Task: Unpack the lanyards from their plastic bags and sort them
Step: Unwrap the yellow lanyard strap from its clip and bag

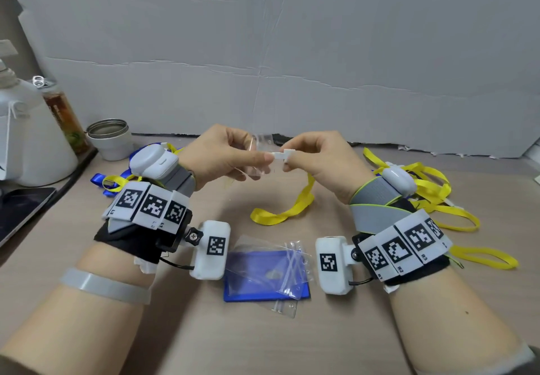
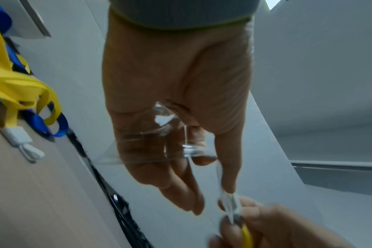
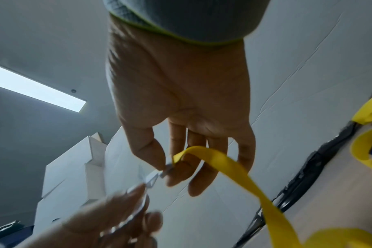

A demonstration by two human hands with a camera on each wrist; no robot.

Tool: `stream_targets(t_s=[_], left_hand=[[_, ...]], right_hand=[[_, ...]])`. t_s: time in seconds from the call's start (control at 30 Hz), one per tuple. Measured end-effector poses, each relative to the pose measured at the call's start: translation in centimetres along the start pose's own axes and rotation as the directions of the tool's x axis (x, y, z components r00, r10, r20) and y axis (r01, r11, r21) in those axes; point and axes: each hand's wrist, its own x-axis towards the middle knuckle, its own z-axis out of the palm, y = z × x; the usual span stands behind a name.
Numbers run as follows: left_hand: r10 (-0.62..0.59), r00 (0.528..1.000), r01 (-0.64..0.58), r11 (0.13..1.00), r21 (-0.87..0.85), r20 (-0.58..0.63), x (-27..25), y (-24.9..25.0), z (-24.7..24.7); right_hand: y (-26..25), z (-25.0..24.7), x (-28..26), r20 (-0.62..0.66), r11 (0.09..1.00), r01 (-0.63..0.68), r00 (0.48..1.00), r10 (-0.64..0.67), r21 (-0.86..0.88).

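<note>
The left hand [image 3: 117, 218] is blurred in the right wrist view.

One blue card holder [image 1: 264, 293], one metal cup [image 1: 109, 138] — yellow lanyards tangled, uncountable.

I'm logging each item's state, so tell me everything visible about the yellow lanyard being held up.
The yellow lanyard is a flat woven-looking ribbon ending in a white plastic clip. The right hand pinches the clip end; the left hand pinches the clip's tip while holding a clear plastic bag. The ribbon hangs down and loops on the table.
</note>
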Motion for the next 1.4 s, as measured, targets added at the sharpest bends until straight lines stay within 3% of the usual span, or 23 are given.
stream_targets(t_s=[0.13,0.27,0.6,0.7,0.83,0.93,1.23,1.3,1.4], left_hand=[[-0.065,0.997,0.069,0.994,0.091,-0.04,0.4,-0.9,-0.9],[-0.09,0.996,0.086,0.976,0.201,0.01,0.4,-1.3,-1.3],[-0.111,0.98,0.011,0.861,0.509,0.167,-0.3,-0.2,-1.7],[-0.065,0.977,-0.021,0.917,0.398,0.201,-0.5,0.1,-1.4],[0.092,0.995,-0.1,0.961,0.259,0.041,-0.3,0.6,-0.3],[0.168,0.983,-0.179,0.963,0.2,0.071,0.0,0.4,0.3],[0.168,0.984,-0.178,0.964,0.197,0.067,0.3,0.1,0.6],[0.181,0.981,-0.191,0.963,0.19,0.066,0.4,0.0,0.6],[0.221,0.975,-0.219,0.972,0.088,-0.017,0.6,0.2,0.6]], right_hand=[[0.1,-0.4,0.1,-0.042,0.998,-0.028,0.999,0.03,0.048],[-0.3,-0.2,0.0,-0.025,0.99,-0.038,0.999,0.042,0.133],[-0.7,-0.2,-0.1,-0.059,0.952,-0.013,0.998,0.032,0.305],[-0.8,-0.4,-0.1,-0.099,0.954,0.021,0.995,0.009,0.3],[-0.8,-0.2,-0.2,-0.101,0.964,0.067,0.994,-0.042,0.257],[-0.9,-0.2,-0.2,-0.054,0.963,0.095,0.995,-0.084,0.251],[-0.6,-0.2,-0.1,-0.053,0.955,0.126,0.992,-0.116,0.269],[-0.4,-0.2,0.2,-0.103,0.963,0.131,0.989,-0.109,0.237],[0.3,-0.4,0.9,-0.281,0.984,0.127,0.956,-0.087,0.128]])
